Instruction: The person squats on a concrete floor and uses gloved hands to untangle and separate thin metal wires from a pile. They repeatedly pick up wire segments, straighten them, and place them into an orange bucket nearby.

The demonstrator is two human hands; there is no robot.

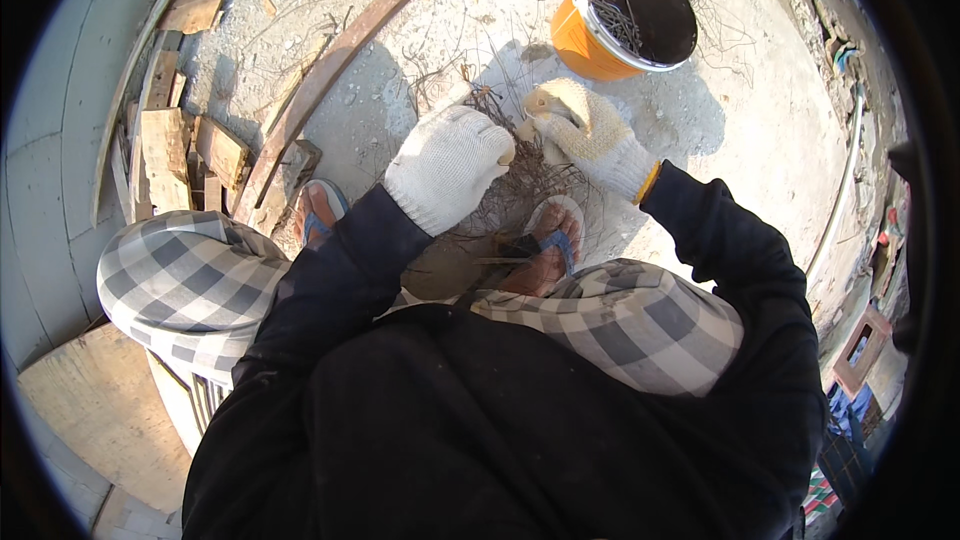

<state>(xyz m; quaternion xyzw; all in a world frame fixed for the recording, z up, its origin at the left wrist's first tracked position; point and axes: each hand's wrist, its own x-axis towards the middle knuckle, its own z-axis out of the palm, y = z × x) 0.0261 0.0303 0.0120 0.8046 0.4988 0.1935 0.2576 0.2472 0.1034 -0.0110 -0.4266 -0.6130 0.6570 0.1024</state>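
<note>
- Bright daylight washes out the ground (765, 155) near its right edge.
- A distinct shadow (690, 120) lies beside the orange bucket (575, 37), whose inside is dark.
- Fisheye distortion bends outlines toward black corners.

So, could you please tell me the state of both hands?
Left hand: curled closed beside the tangled wires; any grip is hidden.
Right hand: partly curled near them; whether it holds any cannot be told.
</note>
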